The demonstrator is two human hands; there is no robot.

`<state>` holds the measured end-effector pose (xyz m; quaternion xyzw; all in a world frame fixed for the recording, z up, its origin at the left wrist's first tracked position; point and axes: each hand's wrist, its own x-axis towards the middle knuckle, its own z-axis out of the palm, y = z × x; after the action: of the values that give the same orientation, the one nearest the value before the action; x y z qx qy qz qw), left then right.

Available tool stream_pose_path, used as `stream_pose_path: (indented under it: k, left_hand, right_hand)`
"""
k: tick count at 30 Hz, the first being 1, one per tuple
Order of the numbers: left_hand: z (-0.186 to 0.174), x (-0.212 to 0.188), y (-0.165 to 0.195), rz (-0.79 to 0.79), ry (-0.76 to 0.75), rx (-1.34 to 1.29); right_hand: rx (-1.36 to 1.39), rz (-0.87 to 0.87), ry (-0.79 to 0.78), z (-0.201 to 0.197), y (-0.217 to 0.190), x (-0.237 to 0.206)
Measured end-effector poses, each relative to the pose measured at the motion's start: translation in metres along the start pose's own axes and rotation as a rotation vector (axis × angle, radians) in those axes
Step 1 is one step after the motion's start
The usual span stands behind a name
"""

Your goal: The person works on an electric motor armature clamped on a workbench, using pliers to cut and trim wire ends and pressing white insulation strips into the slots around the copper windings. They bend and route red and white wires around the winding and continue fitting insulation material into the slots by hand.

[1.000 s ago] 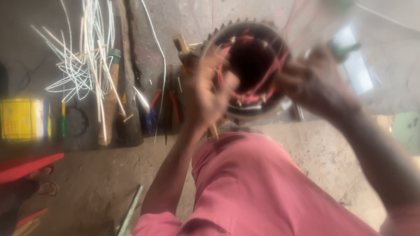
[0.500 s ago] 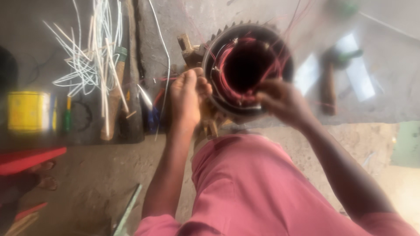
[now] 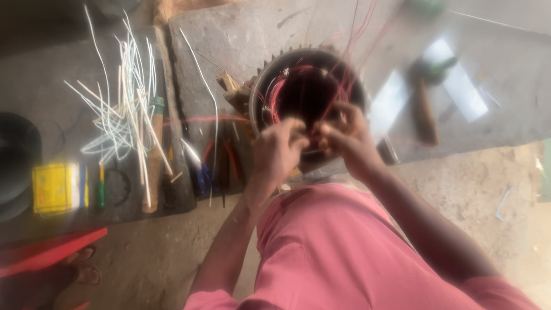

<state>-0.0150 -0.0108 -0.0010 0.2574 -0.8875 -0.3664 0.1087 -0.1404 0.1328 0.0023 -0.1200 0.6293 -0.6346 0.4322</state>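
Standing on a grey stone slab (image 3: 241,51), the round dark metal motor stator with toothed rim (image 3: 270,80) holds red copper winding wire (image 3: 281,92) looped around its bore, just ahead of both hands; the left hand (image 3: 278,152) sits at the lower front edge of the ring, fingers curled inward toward the opening, and seems pinched on the red strands, though blur keeps the grip from being certain; the right hand (image 3: 347,138) lies just beside it, touching or nearly touching, its fingertips bunched at the same spot on the lower rim, closed around wire as far as can be told; both forearms rise from the bottom of the view and converge at the stator, the left one nearly straight up, the right one angled in from the lower right; a pink-trousered knee (image 3: 338,252) lies below the hands; well to the left lie a scatter of white insulation strips (image 3: 123,109), a wooden-handled tool (image 3: 154,155) and a yellow box (image 3: 51,186); a hammer with wooden handle (image 3: 425,109) rests to the right.
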Motion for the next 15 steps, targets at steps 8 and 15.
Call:
stream_pose_path:
  k: [8, 15]
  left_hand:
    - [-0.023, -0.025, -0.045, 0.055, 0.073, -1.141]
    - [-0.094, -0.075, -0.101, -0.183, 0.605, -1.939]
  right_hand:
    - [-0.007, 0.029, 0.035, 0.005, -0.006, -0.002]
    - [0.174, -0.035, -0.089, 0.022, -0.012, -0.013]
